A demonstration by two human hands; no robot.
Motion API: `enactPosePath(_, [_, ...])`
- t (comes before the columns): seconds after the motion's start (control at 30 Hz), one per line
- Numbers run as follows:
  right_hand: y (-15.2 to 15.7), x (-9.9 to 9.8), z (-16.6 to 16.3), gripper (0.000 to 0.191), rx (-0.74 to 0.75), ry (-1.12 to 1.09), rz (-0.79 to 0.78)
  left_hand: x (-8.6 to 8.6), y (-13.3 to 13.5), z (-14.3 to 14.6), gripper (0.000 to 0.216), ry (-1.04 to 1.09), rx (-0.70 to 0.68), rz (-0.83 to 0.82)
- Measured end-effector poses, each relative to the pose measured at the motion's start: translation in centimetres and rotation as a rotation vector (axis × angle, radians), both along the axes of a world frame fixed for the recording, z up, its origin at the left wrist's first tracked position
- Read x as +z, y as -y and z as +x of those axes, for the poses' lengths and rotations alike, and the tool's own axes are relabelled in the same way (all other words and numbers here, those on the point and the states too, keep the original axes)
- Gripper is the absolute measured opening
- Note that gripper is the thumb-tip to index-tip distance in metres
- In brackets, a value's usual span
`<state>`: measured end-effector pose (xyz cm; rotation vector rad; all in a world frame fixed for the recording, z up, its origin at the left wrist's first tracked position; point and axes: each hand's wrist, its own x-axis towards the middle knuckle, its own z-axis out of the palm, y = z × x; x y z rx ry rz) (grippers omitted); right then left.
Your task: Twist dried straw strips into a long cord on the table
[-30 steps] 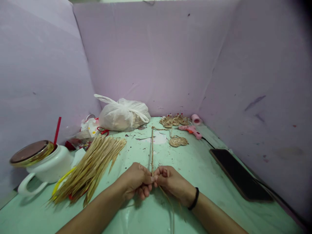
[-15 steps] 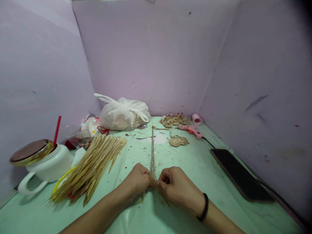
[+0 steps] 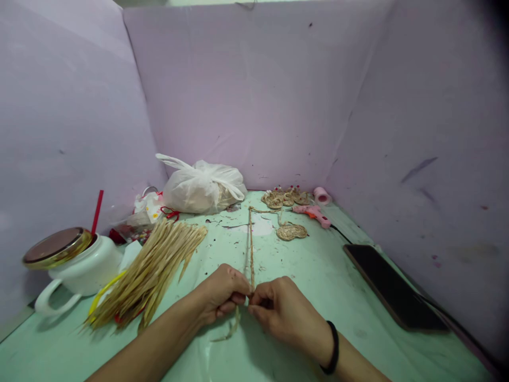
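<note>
Cord (image 3: 251,246) runs up mid-table, near end pinched in the left hand (image 3: 226,293); right hand (image 3: 284,313) is curled right there too, can't tell if it's gripping. Straw's (image 3: 155,270) off left, glue gun (image 3: 316,216) farther back, then a bag (image 3: 202,188).

The cord (image 3: 251,249) is thin, tan and twisted-looking. It runs straight away from the 2 hands, its near end pinched at the fingertips of the left hand (image 3: 225,294) and right hand (image 3: 282,313). At the far end it makes 1 sharp bend to the right; any join beyond that is too small to tell. 1 paler loose strand (image 3: 234,323) hangs below the left hand, curving toward the left at its tip.
</note>
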<state>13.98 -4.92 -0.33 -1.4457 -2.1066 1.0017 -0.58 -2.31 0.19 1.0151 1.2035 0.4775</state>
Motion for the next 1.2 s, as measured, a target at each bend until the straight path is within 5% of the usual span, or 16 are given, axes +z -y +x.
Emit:
enactPosePath(0.17, [-0.1, 0.3, 0.4, 0.012, 0.038, -0.029, 0.006, 0.0, -0.2, -0.2, 0.009, -0.042, -0.040, 0.071])
enactPosePath(0.3, [-1.0, 0.6, 0.7, 0.022, -0.183, -0.187, -0.060, 0.4, -0.3, -0.3, 0.009, -0.077, -0.048, 0.070])
enactPosePath(0.4, [-1.5, 0.0, 0.2, 0.014, -0.245, -0.473, -0.299, 0.4, -0.3, -0.3, 0.010, -0.074, -0.063, 0.077])
enactPosePath(0.5, [-1.6, -1.0, -0.4, 0.009, -0.189, -0.507, -0.557, 0.0, -0.4, -0.4, 0.008, -0.101, -0.083, 0.101])
enactPosePath(0.77, [-1.7, -1.9, -0.5, 0.007, -0.184, -0.507, -0.366, -0.4, -0.5, -1.1, 0.007, -0.290, -0.234, 0.369])
enactPosePath(0.97, [-1.7, -2.1, -1.0, 0.009, -0.186, -0.585, -0.424, 1.7, -1.2, -3.4, 0.017, -0.334, -0.388, 0.238])
enactPosePath(1.07, [-1.6, -2.0, -1.2, 0.014, -0.195, -0.578, -0.449, 2.5, -2.5, -5.3, 0.022, -0.442, -0.192, 0.289])
enactPosePath(1.2, [-1.6, -1.7, -1.3, 0.018, -0.197, -0.565, -0.456, 2.5, -5.0, -8.9, 0.020, -0.883, 0.317, 0.709])
